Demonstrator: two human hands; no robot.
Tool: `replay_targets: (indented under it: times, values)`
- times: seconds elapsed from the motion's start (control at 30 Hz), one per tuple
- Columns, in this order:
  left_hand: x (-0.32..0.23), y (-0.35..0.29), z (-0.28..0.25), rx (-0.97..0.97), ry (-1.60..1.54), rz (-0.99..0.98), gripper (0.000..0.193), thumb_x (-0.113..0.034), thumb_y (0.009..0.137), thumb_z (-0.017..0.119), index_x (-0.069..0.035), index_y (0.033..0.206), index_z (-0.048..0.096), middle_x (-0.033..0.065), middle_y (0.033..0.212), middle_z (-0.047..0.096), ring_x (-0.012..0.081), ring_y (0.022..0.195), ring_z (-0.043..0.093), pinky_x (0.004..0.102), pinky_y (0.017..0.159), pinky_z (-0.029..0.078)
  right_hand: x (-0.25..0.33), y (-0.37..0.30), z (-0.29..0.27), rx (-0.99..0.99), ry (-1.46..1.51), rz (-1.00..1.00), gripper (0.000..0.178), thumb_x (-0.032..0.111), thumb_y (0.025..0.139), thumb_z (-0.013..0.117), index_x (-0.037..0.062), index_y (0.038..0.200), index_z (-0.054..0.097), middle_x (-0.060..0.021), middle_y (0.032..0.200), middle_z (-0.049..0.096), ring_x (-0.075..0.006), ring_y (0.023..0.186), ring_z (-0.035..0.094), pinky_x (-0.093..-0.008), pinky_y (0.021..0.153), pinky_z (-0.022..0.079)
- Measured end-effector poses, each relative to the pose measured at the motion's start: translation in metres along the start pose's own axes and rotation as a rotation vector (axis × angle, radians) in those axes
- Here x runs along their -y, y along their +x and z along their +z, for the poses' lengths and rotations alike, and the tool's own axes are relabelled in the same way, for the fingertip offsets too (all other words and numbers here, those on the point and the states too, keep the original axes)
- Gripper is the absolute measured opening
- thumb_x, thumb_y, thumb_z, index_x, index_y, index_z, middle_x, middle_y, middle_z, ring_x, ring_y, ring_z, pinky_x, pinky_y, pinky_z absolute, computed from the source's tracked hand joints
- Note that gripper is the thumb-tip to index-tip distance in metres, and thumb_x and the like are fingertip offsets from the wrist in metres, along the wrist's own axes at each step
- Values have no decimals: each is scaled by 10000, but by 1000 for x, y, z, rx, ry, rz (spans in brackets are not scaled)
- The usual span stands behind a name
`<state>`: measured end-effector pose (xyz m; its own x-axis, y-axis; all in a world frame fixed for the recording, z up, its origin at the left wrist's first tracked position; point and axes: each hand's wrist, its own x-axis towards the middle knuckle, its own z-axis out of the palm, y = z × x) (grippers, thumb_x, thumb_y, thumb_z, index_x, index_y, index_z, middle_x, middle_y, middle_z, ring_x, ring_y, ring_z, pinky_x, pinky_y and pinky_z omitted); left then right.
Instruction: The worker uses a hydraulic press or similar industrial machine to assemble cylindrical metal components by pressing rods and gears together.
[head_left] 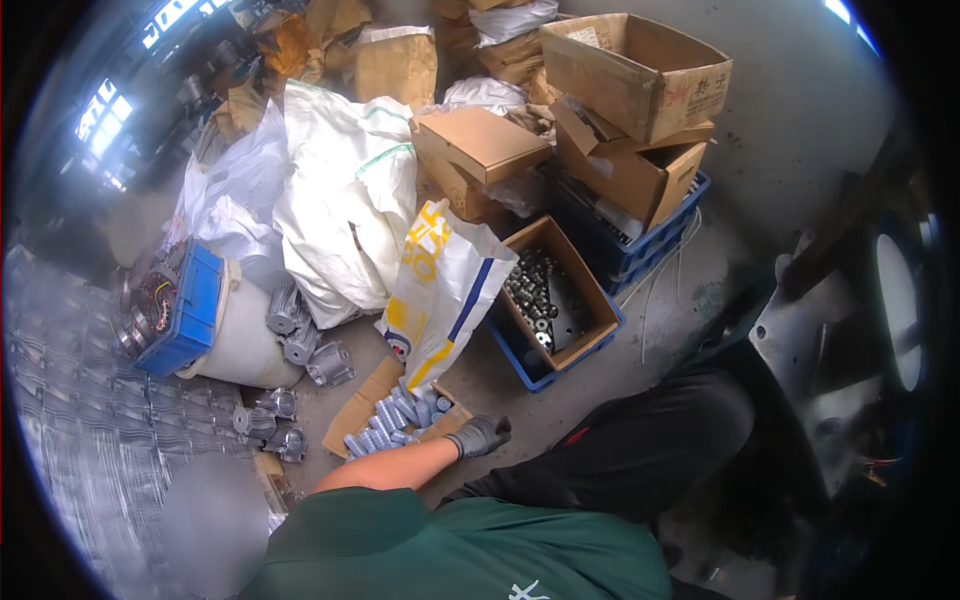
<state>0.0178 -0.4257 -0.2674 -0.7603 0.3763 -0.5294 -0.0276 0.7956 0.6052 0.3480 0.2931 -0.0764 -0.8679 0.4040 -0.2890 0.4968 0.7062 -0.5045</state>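
Observation:
My left hand (pixel 480 437), in a grey glove, is low in the middle of the head view, beside my dark trouser leg (pixel 620 430). Its fingers look curled in, and whatever they may hold is hidden. Just to its left is a low open cardboard box (pixel 352 408) with several grey-blue cylindrical parts (pixel 392 415) lying in it. A white, yellow and blue printed bag (pixel 455 290) stands against the far side of that box. My right hand does not show.
Beyond the hand, a blue crate (pixel 538 376) holds a carton of small metal parts (pixel 530 290). Stacked cartons (pixel 640 80), a white woven sack (pixel 340 200), a blue bin (pixel 190 315) and motor-like metal housings (pixel 330 364) crowd the floor. Metal machinery (pixel 800 350) stands at right.

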Motion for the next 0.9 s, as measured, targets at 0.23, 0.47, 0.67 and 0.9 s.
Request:
replay_targets:
  times: [0.23,0.47,0.67,0.9]
  values:
    - [67,3,-40,-225,-70,-224,332,-293,897,672,-35,1103,707,204,1093,731,358,1027,700,426,916,533,46,-20,-17,-75,554,593,335,276,962,646,133,1264,680,-101,1170,718,-285,945,705,-386,687,553]
    - [144,-10,-71,-413,-21,-504,320,-349,914,624,-69,1038,715,200,973,737,334,960,720,428,810,553,-1,-20,-12,-57,455,682,261,238,950,677,87,1163,679,-85,1001,691,-223,790,682,-345,617,545]
    - [80,26,-53,-415,-66,-167,280,-265,909,665,-42,1072,703,183,1004,747,333,937,722,419,851,551,-34,-42,-2,-50,392,705,211,206,940,704,48,1077,677,-72,856,668,-170,657,663,-310,556,538]
    - [-115,98,-66,-503,-638,491,106,-48,968,633,-31,1065,671,63,956,688,132,865,647,280,777,535,24,-45,-15,-84,99,511,242,217,873,736,19,1011,736,-110,861,741,-184,798,699,-346,762,545]
